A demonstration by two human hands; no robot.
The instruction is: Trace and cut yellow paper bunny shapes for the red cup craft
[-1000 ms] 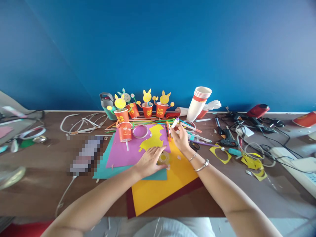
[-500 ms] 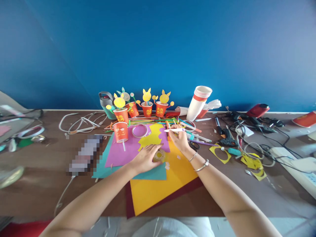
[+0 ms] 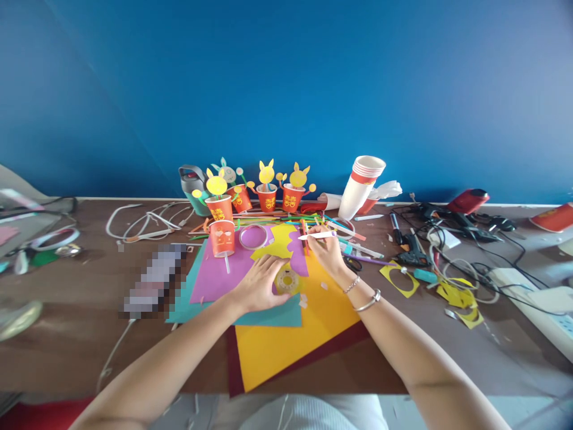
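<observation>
White pen: in R hand (image 3: pixel 326 251), fingers clamped on white pen (image 3: pixel 317 235) behind tip; tip aims left over purple sheet (image 3: pixel 212 283), shaft abt level. Grip that far back prob. keeps the tip clear. Contact w/ paper: can't tell.

Clear disc: lies by L hand (image 3: pixel 257 283), on the sheets near the middle. Thumb near side, other fingers far side, apart, curved arnd clear disc (image 3: pixel 287 280); touching or not, can't tell. Pose looks suited to steadying it.

Sheets: purple on teal sheet (image 3: pixel 268 318), w/ orange sheet (image 3: pixel 282 352) to the right and near; prob. stacked in front of person so both hands reach.

Yellow cut-out: yellow cut-out (image 3: pixel 281 240) flat on purple, just beyond L hand.

Ring: purple ring (image 3: pixel 253 248) flat on purple, left of cut-out; flat prob. b/c it'd roll on edge.

Figure cups: figure cups (image 3: pixel 267 200) stand far side by the wall, prob. out of the way.

Glue gun: glue gun (image 3: pixel 409 255) right, among cords; likely parked within R-hand reach.
</observation>
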